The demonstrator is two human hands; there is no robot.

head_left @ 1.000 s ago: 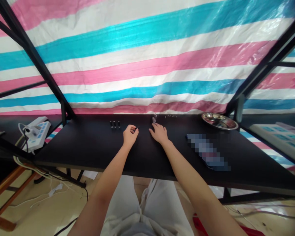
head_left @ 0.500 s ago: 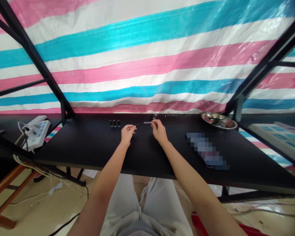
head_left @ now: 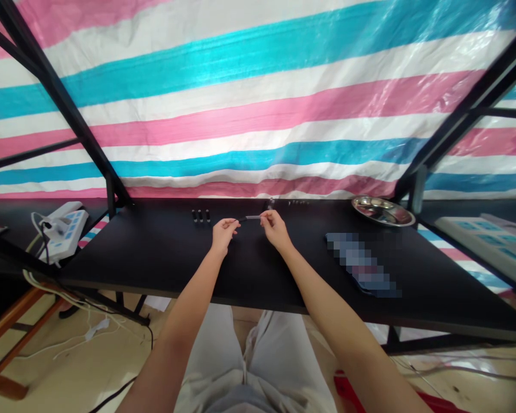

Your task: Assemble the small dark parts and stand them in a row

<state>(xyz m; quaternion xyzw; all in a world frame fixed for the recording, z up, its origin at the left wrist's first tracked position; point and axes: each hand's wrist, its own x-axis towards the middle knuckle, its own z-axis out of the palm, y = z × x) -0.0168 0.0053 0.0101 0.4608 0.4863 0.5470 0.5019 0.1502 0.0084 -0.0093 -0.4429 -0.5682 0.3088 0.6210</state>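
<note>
My left hand (head_left: pixel 224 234), fingers pinched, grips a thin black stick-like piece (head_left: pixel 241 219). A slim pale grey rod (head_left: pixel 253 217) is pinched between the fingertips of my right hand (head_left: pixel 276 228). The left end of the rod meets or overlaps the right end of the black piece; whether one is inside the other I cannot tell. Both hands are just above the black table (head_left: pixel 155 246). Left of my left hand lie three short dark cylinders with light ends (head_left: pixel 200 215). Behind my right hand are small clear and dark parts (head_left: pixel 270 203).
Several tiny pieces (head_left: pixel 298 202) lie along the back edge. At the back right is a divided metal plate (head_left: pixel 382 222), with a blurred-out blue flat object (head_left: pixel 361 264) nearer me. A power strip (head_left: pixel 66 235) with cables is at the left; black frame posts (head_left: pixel 75 115) flank the table.
My right hand has moved slightly left, bringing the pale rod's end to the black piece. My left hand has barely moved.
</note>
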